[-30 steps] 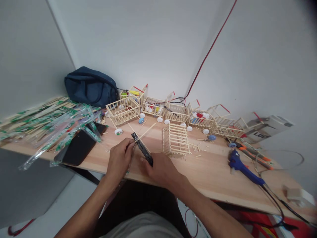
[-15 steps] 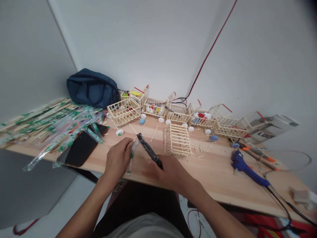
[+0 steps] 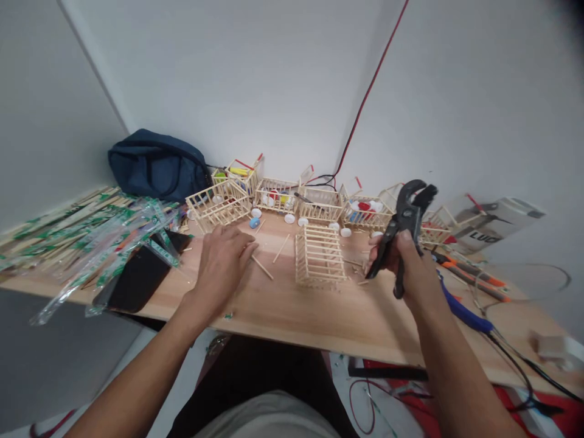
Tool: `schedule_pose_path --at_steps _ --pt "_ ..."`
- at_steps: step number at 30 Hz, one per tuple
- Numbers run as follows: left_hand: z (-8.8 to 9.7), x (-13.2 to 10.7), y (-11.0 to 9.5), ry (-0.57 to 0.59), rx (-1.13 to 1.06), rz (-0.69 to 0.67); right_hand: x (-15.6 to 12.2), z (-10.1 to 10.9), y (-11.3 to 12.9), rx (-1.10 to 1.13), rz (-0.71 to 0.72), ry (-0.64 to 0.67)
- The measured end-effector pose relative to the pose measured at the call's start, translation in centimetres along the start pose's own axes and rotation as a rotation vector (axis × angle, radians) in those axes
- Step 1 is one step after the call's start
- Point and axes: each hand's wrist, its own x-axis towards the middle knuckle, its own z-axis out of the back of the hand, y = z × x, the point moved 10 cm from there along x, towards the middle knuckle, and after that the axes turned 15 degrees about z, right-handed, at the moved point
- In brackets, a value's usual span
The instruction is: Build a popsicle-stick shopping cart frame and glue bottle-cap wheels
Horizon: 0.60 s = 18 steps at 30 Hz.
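My left hand [image 3: 224, 258] is palm down over the table, left of centre. Its bent fingertips meet the upper end of a thin wooden stick [image 3: 263, 267] that slants toward me; my thumb is mostly hidden. Raised over the right part of the table, my right hand [image 3: 417, 267] grips a pair of black cutters [image 3: 408, 222] by the handles. The jaws point up and stand apart. Between my hands lies a small basket frame of sticks [image 3: 320, 255]. Another loose stick [image 3: 281, 248] rests left of it.
Several small stick carts [image 3: 322, 204] with white wheels line the wall. At left are wrapped chopsticks [image 3: 86, 225], a blue bag [image 3: 157, 164] and a black flat object [image 3: 134, 280]. A blue-handled glue gun [image 3: 465, 313], orange-handled pliers [image 3: 479, 280] and a carton [image 3: 497, 225] stand at right.
My right hand has swung right and up with the cutters, whose jaws now stand apart. My left hand has turned palm down, and a stick shows at its fingertips. The plastic wrapper strip is out of sight.
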Motion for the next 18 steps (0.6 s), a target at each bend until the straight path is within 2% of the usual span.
schedule_pose_path --at_steps 2,4,7,9,14,18 --pt "-1.7 0.5 -1.6 0.07 -0.016 -0.059 1.1 1.1 -2.8 0.111 -0.04 -0.119" --pt "-4.1 0.8 -2.8 0.166 0.042 -0.087 1.9 1.7 -5.0 0.147 -0.062 -0.184" --pt "-7.0 1.0 -3.5 0.27 0.145 -0.083 2.3 1.6 -6.9 0.16 -0.087 -0.204" --pt "-7.8 1.0 -3.7 0.299 0.167 -0.077 2.1 1.4 -7.6 0.168 -0.112 -0.204" --pt "-7.3 1.5 -3.0 0.277 0.164 -0.042 1.1 0.9 -8.3 0.19 -0.155 -0.19" --pt "-5.0 3.2 -1.6 0.191 0.101 0.02 0.9 0.9 -8.5 0.197 -0.162 -0.188"
